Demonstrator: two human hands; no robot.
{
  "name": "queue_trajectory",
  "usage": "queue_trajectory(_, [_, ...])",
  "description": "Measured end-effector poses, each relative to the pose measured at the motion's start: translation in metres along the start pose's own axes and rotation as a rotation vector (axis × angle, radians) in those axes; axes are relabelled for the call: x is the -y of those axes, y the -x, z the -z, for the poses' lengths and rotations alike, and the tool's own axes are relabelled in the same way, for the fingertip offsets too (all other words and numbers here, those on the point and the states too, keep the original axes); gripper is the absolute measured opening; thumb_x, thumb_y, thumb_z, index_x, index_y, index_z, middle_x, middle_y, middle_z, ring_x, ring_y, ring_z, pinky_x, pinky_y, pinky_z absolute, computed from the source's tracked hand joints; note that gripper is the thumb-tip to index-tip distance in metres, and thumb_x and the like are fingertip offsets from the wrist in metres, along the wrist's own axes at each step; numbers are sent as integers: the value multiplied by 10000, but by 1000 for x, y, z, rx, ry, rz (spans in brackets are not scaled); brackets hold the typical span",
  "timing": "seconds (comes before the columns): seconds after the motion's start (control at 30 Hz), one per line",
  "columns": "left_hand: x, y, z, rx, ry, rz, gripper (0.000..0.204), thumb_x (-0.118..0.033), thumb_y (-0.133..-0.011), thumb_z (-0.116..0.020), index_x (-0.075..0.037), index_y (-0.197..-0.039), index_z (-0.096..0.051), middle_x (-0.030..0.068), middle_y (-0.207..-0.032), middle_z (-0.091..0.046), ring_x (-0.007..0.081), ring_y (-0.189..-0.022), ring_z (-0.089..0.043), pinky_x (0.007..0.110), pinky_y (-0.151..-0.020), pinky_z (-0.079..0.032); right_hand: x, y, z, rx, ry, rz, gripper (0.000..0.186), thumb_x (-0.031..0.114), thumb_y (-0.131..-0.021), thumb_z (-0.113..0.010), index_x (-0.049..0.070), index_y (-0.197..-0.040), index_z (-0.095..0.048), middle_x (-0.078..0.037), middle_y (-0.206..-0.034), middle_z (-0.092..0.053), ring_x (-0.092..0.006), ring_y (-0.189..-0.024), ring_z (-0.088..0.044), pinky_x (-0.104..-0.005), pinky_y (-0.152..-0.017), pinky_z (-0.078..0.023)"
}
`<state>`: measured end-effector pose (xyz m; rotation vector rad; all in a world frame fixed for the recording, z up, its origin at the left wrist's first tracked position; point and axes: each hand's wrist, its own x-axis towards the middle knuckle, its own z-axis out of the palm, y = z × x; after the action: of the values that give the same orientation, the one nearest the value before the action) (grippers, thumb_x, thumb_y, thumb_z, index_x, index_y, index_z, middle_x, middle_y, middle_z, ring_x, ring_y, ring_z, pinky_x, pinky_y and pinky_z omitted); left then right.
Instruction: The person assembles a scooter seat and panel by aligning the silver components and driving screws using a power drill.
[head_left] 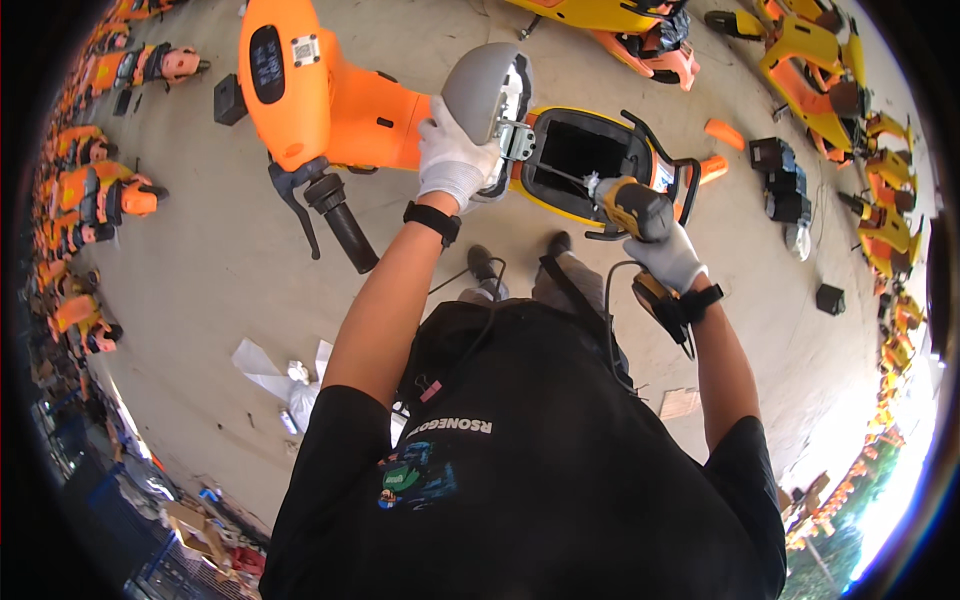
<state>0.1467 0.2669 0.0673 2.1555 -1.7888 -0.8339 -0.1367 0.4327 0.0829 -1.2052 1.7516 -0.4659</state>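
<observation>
In front of me stands an orange electric scooter (385,115) with its grey seat (485,90) tipped up. My left hand (455,160), in a white glove, grips the raised seat at its near side, close to the metal hinge (516,141). A yellow-and-black cordless drill (638,207) is in my gloved right hand (668,258), fingers wrapped round its handle. Its long thin bit points left across the open storage compartment (548,125), toward the hinge. Whether the tip touches a screw is too small to tell.
The handlebar grip (345,225) juts out at near left. A black rear rack rail (690,185) edges the scooter's right end. Black boxes (785,180) and an orange panel piece (725,133) lie on the floor at right. White wrapping (300,395) lies at lower left; parked scooters line both sides.
</observation>
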Motion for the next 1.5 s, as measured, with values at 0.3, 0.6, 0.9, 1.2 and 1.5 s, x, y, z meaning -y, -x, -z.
queue_trajectory(0.3, [9, 6, 13, 87, 95, 62, 1019, -368, -701, -766, -77, -1461, -153, 311, -1279, -451, 439, -1126, -554, 443, -971, -471, 65, -87, 7, 238, 512, 22, 381, 175, -722, -686, 20, -1068, -660, -173, -962, -710, -303, -892, -681, -365, -820, -522])
queue_trajectory(0.6, [-39, 63, 9, -34, -96, -601, 623, -187, -768, -758, -33, -1284, -445, 170, -1171, -539, 345, -1073, -541, 444, -917, -437, 73, -131, 37, 355, 501, 153, 354, 203, -719, -664, 14, -1019, -663, -203, -948, -694, -359, -935, -653, -388, -836, -511])
queue_trajectory(0.9, [-73, 21, -79, 126, 232, -516, 725, -214, -769, -776, -34, -1346, -375, 201, -1281, -533, 368, -1168, -548, 425, -981, -457, 53, -153, 55, 485, 339, 160, 364, 197, -734, -690, 1, -1041, -672, -183, -958, -706, -297, -911, -674, -354, -831, -518])
queue_trajectory(1.2, [-76, 31, -81, 117, 214, -540, 768, -286, -771, -759, 6, -1355, -356, 241, -1285, -511, 387, -1151, -554, 424, -978, -457, 45, -144, 49, 572, 126, 148, 418, 138, -778, -706, -18, -1159, -636, -120, -1001, -717, -182, -915, -678, -318, -847, -526])
queue_trajectory(1.5, [-77, 45, -77, 38, 128, -569, 690, -346, -763, -743, 34, -1256, -444, 196, -1199, -548, 336, -1000, -603, 415, -850, -502, 49, -115, 39, 459, -125, 55, 523, 82, -786, -736, -16, -1267, -558, -108, -1178, -654, -178, -1064, -636, -318, -937, -514])
